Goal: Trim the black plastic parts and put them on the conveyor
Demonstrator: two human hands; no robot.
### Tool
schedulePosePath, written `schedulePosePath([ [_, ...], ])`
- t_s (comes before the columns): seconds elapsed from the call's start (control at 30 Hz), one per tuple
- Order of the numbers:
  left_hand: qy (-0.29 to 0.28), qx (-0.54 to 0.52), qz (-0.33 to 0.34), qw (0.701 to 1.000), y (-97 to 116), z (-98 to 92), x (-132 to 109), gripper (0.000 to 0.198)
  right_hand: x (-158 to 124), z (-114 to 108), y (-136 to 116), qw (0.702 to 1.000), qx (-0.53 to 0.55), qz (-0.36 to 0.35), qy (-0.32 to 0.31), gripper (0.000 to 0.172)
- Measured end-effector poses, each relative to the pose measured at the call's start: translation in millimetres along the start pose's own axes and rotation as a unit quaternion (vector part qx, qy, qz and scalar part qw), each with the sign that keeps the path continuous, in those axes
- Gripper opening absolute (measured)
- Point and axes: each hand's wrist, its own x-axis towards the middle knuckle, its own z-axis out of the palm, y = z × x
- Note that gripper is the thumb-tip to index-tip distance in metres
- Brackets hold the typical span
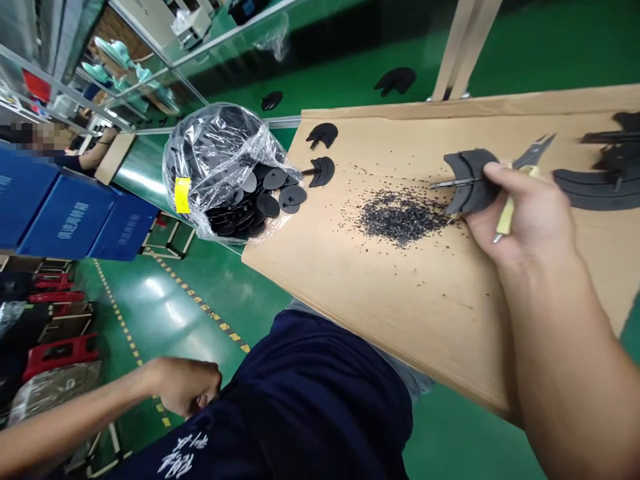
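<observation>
My right hand [530,207] is closed over the table, holding a curved black plastic part [473,177] with a thin stem pointing left. Tucked in the same hand are yellow-handled snips [506,217], their pointed metal blades sticking out past the fingers. Under the part lies a heap of small black trimmings [400,217] on the cardboard [400,293]. Down at the lower left, my left hand [193,387] is curled into a fist against the dark blue shirt [320,380]; its fingertips are mostly hidden.
A clear plastic bag [215,147] spills black discs at the table's left end. Two black parts, an upper [325,135] and a lower [323,171], lie beside it. Larger black pieces [600,190] sit at far right. Blue bins [75,213] and another person's arm [97,152] are farther left.
</observation>
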Motion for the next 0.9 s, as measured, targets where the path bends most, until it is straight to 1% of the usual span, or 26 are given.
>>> schedulePosePath([
  [0.03, -0.016, -0.017, 0.027, 0.999, 0.6, -17.0, 3.2, 0.020, -1.3, 2.1, -0.1, 1.000, 0.001, 0.005, 0.014, 0.025],
  [0.07, -0.011, -0.041, 0.059, 0.997, 1.7, -39.0, 8.2, 0.020, -2.7, 4.4, -0.3, 1.000, 0.001, 0.009, 0.026, 0.025],
  [0.1, 0.058, -0.047, 0.086, 0.993, 3.0, -64.7, 15.0, 0.017, -4.2, 6.7, -0.6, 0.999, 0.000, 0.010, 0.035, 0.025],
  [0.13, 0.198, -0.022, 0.085, 0.976, 4.1, -92.7, 23.7, 0.017, -5.7, 9.0, -1.0, 0.999, -0.001, 0.007, 0.038, 0.025],
  [0.17, 0.337, 0.012, 0.083, 0.938, 4.6, -121.1, 34.1, 0.020, -7.3, 11.0, -1.4, 0.999, 0.000, 0.003, 0.040, 0.024],
  [0.2, 0.467, 0.047, 0.073, 0.880, 4.1, -148.4, 45.8, 0.022, -9.1, 12.7, -1.9, 0.999, -0.001, 0.001, 0.044, 0.024],
  [0.23, 0.569, 0.085, 0.060, 0.816, 2.5, -173.3, 58.3, 0.021, -11.2, 14.1, -2.3, 0.999, -0.002, 0.001, 0.050, 0.024],
  [0.27, 0.631, 0.121, 0.042, 0.765, -0.1, -195.1, 70.8, 0.019, -13.5, 15.2, -2.8, 0.999, -0.005, 0.004, 0.054, 0.023],
  [0.3, 0.657, 0.149, 0.026, 0.738, -3.3, -213.3, 82.6, 0.018, -16.1, 15.9, -3.2, 0.998, -0.008, 0.010, 0.055, 0.022],
  [0.33, 0.665, 0.169, 0.016, 0.727, -6.5, -227.7, 92.9, 0.018, -18.7, 16.3, -3.5, 0.998, -0.013, 0.017, 0.054, 0.020],
  [0.37, 0.659, 0.183, 0.011, 0.729, -9.5, -238.5, 101.1, 0.018, -21.2, 16.4, -3.6, 0.998, -0.018, 0.023, 0.052, 0.017],
  [0.43, 0.640, 0.194, 0.023, 0.743, -13.0, -250.1, 109.3, 0.018, -25.4, 15.4, -3.2, 0.998, -0.032, 0.028, 0.043, 0.015],
  [0.5, 0.637, 0.186, 0.059, 0.746, -12.6, -250.8, 106.1, 0.019, -27.9, 13.1, -2.3, 0.998, -0.045, 0.021, 0.040, 0.020],
  [0.57, 0.645, 0.152, 0.111, 0.740, -7.9, -244.0, 94.5, 0.018, -29.5, 10.7, -1.7, 0.997, -0.061, 0.012, 0.040, 0.024],
  [0.63, 0.646, 0.069, 0.171, 0.741, 1.6, -234.1, 81.6, 0.017, -31.4, 9.3, -2.1, 0.995, -0.090, 0.008, 0.037, 0.024],
  [0.67, 0.636, 0.006, 0.210, 0.742, 8.2, -229.5, 77.6, 0.019, -32.8, 9.3, -2.6, 0.994, -0.106, 0.007, 0.035, 0.024],
  [0.73, 0.605, -0.133, 0.298, 0.726, 24.2, -224.5, 79.0, 0.022, -36.3, 10.5, -3.7, 0.990, -0.137, 0.006, 0.027, 0.025],
  [0.8, 0.558, -0.245, 0.376, 0.698, 42.4, -227.6, 94.4, 0.025, -40.4, 13.0, -4.4, 0.987, -0.160, 0.006, 0.021, 0.027],
  [0.9, 0.507, -0.342, 0.454, 0.648, 71.3, -245.6, 132.6, 0.023, -47.3, 18.2, -4.8, 0.985, -0.169, -0.007, 0.031, 0.030],
])
